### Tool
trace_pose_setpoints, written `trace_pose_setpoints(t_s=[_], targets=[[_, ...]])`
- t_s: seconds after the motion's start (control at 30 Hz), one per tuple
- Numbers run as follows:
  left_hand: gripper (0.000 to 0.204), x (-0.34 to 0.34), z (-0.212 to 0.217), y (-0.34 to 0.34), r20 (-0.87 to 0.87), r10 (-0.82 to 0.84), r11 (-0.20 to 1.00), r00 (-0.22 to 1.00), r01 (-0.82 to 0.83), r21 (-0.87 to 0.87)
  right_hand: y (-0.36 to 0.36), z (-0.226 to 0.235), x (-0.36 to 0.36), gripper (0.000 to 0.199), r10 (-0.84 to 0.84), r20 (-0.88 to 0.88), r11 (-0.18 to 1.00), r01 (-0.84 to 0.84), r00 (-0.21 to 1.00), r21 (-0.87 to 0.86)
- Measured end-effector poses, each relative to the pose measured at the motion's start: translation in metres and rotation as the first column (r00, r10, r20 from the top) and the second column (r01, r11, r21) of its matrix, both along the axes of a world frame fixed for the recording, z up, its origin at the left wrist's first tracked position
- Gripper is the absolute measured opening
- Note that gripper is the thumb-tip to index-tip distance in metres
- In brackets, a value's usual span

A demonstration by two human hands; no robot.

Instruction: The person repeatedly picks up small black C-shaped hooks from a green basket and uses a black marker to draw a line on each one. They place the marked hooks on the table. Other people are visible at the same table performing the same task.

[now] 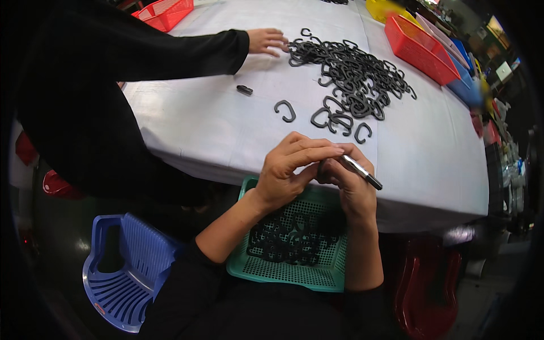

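My left hand (289,167) and my right hand (348,181) meet at the table's near edge, fingers closed around a small dark piece that is mostly hidden. My right hand also holds a slim silver and black tool (361,172) that points to the right. Below my hands a green mesh basket (255,266) rests on my lap with several black hooked parts (289,241) inside. A large pile of the same black hooked parts (351,76) lies on the white table (198,124) beyond my hands.
A person in black sleeves sits at the left, a hand (266,41) touching the pile. A single hook (285,110) and a small black piece (245,89) lie apart. Red baskets (422,51) (165,12) stand at the table's far edges. A blue plastic chair (124,272) stands at lower left.
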State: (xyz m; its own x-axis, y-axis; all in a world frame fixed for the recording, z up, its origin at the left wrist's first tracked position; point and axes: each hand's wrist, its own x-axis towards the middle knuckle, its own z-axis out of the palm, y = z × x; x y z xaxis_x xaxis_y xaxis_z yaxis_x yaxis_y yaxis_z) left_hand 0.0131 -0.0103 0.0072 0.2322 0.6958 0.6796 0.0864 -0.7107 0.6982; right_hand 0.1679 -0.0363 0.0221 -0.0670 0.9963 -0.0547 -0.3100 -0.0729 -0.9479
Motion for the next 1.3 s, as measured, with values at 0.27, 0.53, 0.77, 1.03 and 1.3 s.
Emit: trace_pose_setpoints(t_s=[0.27,0.53,0.77,1.03,1.3], targets=[[0.027,-0.015,-0.004,0.010,0.039,0.154,0.860,0.987,-0.114,-0.498,0.005,-0.001,-0.002,0.037,-0.232,0.169,0.972,0.223,0.958,0.071],[0.026,-0.019,-0.030,0.017,-0.151,0.013,0.864,0.988,-0.087,-0.496,0.003,-0.009,-0.001,0.023,-0.278,0.330,0.958,0.237,0.902,0.160],[0.035,-0.016,-0.033,0.013,-0.160,0.011,0.952,0.987,-0.059,-0.301,0.005,-0.018,-0.001,0.011,-0.292,0.310,0.955,0.259,0.905,0.144],[0.034,-0.015,-0.037,0.013,-0.149,0.044,0.954,0.988,-0.086,-0.286,0.004,-0.022,-0.018,0.021,-0.391,0.394,0.916,0.310,0.832,0.254],[0.033,-0.017,-0.039,0.014,-0.162,0.038,0.962,0.986,-0.080,-0.260,0.008,-0.037,-0.021,0.022,-0.381,0.420,0.923,0.313,0.824,0.224]])
